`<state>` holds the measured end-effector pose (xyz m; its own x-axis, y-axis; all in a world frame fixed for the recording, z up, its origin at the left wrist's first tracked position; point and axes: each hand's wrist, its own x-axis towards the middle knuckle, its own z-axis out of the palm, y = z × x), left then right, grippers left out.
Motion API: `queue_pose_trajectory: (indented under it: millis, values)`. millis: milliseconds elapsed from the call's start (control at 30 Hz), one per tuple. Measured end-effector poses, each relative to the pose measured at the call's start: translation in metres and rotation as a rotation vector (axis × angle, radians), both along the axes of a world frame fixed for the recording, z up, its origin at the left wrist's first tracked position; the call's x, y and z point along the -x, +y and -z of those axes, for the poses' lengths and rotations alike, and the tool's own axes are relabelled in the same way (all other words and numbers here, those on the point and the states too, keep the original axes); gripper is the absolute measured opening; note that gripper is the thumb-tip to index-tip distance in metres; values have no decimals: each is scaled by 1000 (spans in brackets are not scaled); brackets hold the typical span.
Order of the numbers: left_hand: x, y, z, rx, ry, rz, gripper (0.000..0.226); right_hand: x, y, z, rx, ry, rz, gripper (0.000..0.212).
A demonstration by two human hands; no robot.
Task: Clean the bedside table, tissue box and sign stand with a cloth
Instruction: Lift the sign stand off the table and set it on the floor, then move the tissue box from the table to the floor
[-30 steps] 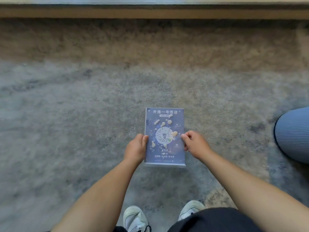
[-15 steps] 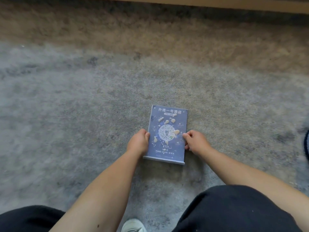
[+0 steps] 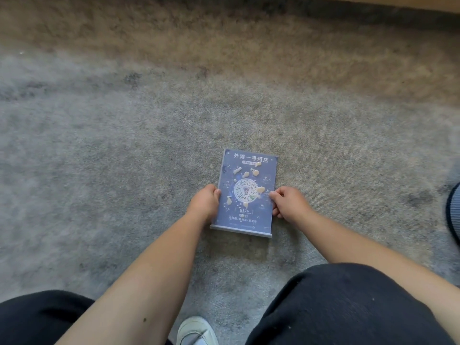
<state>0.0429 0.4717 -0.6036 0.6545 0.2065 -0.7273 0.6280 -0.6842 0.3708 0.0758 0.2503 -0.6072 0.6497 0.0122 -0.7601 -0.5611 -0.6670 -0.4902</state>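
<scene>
Two hands are holding one sign stand (image 3: 245, 192) low over the carpet (image 3: 99, 158), just below the centre of the view.

The left hand (image 3: 204, 204) is gripping the stand's left edge with curled fingers, thumb on the front; the right hand (image 3: 290, 202) is pinching the right edge, fingers curled. The stand's long axis is running from 6 to 12 o'clock, tilted slightly clockwise, with its base bar at 6 and the title at 12; pale blobs are dotting the blue face. Bare carpet is lying open toward 9, 12 and 3 o'clock. A wooden edge (image 3: 398, 3) is crossing at 1 o'clock, a striped blue object (image 3: 454, 215) is sitting at 3, and one white shoe (image 3: 196, 331) is showing at 6 between two dark-clothed knees.
</scene>
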Motion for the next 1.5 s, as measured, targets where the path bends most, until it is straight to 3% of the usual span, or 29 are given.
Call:
queue_pose_trajectory:
  millis: [167,300,500,733,1133,1500]
  values:
    - [-4,1,-5,10,22,23,28,0,-1,-6,32,-13,-69,25]
    - [-6,-2,-35,-109,38,105,38,-2,-14,-41,164,-123,-185,32]
    - [-7,-18,-158,-272,-114,397,36,8,-25,-168,298,-309,-343,44]
    - [-1,-39,-308,-302,-358,615,41,44,-30,-314,395,-478,-414,50]
    - [9,-91,-499,-113,-495,747,44,91,-76,-510,433,-516,-175,63]
    - [-11,-232,-556,6,-549,1007,54,138,-187,-564,503,-475,144,67]
